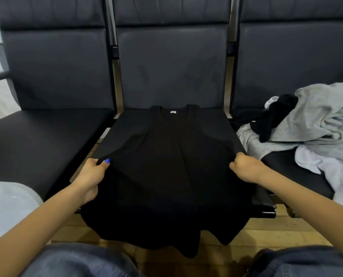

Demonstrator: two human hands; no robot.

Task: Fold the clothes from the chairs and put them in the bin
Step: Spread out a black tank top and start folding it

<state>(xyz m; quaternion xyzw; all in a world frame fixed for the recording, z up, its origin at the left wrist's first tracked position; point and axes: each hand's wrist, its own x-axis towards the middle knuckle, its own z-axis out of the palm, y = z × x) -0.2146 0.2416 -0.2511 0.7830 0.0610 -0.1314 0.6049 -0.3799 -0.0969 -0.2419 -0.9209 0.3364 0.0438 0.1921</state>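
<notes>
hands: left hand (pixel 91 172) pinches the left side edge of the black top (pixel 172 156), thumb on top of the cloth; right hand (pixel 244 166) is curled round the right side edge. both hold the same garment and nothing else.
black top: lies spread on the seat of the middle chair (pixel 171 62), neck and label toward the backrest, hem hanging off the front edge of the seat toward the person's knees.
long axis: runs straight away from the person, from hem to neck, about centred between the two hands.
hands to garment: each hand sits at its own side of the top, roughly level with the other and at about mid-length; neither is clearly nearer.
step in hand: looks like the sides are being pulled out flat, or readied to fold inward; which one cannot be told.
coming move: a fold across the long axis would likely bring one side edge over toward the other, so the grips suit it.
pile of clothes (pixel 310 124): grey, white and black pieces heaped on the chair to the right, near the right hand but apart from it.
bin: a pale rounded object at the lower left may be it; cannot tell.
risk: the hanging hem may drag the cloth forward off the seat.
</notes>
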